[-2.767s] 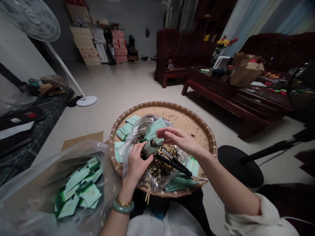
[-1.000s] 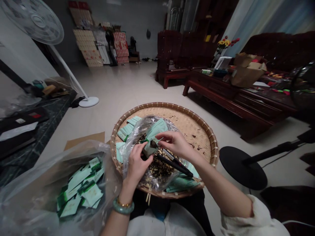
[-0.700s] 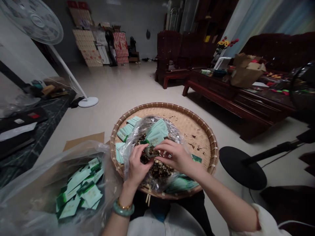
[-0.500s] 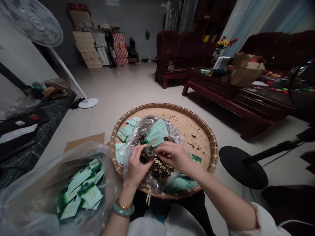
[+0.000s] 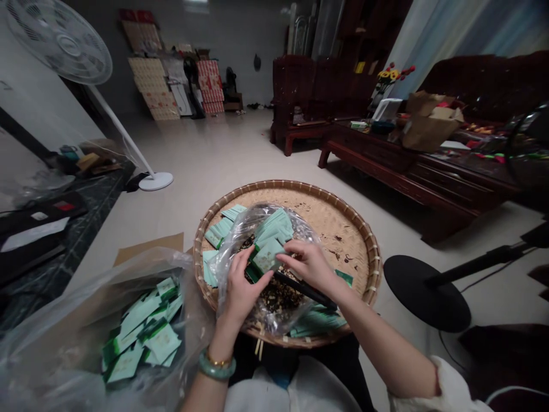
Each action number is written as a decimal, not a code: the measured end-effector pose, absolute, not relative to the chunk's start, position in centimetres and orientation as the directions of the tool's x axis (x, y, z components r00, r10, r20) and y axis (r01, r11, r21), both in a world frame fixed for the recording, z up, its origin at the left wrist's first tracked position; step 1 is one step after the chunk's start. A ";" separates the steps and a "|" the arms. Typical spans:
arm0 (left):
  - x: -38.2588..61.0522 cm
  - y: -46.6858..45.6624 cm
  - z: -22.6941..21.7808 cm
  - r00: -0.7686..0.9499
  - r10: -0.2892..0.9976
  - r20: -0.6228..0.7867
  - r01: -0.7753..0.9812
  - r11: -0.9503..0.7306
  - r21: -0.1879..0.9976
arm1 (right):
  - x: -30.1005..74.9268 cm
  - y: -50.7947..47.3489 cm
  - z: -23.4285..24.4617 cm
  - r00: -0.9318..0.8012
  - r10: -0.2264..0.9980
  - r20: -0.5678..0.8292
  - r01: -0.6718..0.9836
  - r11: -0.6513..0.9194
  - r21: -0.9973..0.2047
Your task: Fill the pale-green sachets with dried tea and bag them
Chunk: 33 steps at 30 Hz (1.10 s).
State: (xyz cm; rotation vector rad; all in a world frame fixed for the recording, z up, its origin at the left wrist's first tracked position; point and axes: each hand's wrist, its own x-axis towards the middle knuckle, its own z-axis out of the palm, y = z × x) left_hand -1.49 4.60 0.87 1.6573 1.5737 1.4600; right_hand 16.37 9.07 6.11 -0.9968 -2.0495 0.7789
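Note:
A round woven basket tray (image 5: 343, 206) rests in front of me with a clear plastic bag (image 5: 295, 229) of dark loose tea (image 5: 278, 294) and light green packets on it. My left hand (image 5: 240, 289) and my right hand (image 5: 306, 266) both pinch one small green packet (image 5: 266, 256) above the tea. A black scoop-like tool (image 5: 304, 290) runs out from under my right hand; whether the hand grips it I cannot tell. More green packets (image 5: 221, 229) are stacked at the tray's left.
A big clear bag (image 5: 64, 320) at the lower left holds several filled green packets (image 5: 146, 335). A white stand fan (image 5: 60, 40) is at the left, a black round fan base (image 5: 426, 292) at the right, and a dark wooden table (image 5: 412, 166) beyond.
My hands closed together over the tea with the packet, then drew slightly apart. The packet now lies flatter between my fingers and the black tool shows again under my right hand.

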 end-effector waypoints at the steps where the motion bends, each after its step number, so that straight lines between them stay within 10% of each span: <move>1: -1.7 4.6 0.8 -0.220 0.930 0.294 0.349 -0.206 0.914 | 16.7 9.4 6.1 -0.431 0.846 0.314 0.392 0.489 -0.779; 7: -2.2 4.4 0.8 -0.218 0.965 -0.148 -0.101 0.128 0.987 | 18.3 10.2 6.3 -0.459 0.862 0.215 0.336 0.393 -0.856; 20: -1.6 3.4 1.4 -0.029 0.941 -0.338 -0.128 0.332 0.935 | 18.9 10.3 6.4 -0.402 0.911 0.089 0.232 0.196 -0.953; 33: -0.9 3.0 1.0 -0.164 0.957 -0.238 -0.071 0.229 0.971 | 17.5 9.7 5.8 -0.307 0.949 -0.071 -0.011 -0.078 -0.997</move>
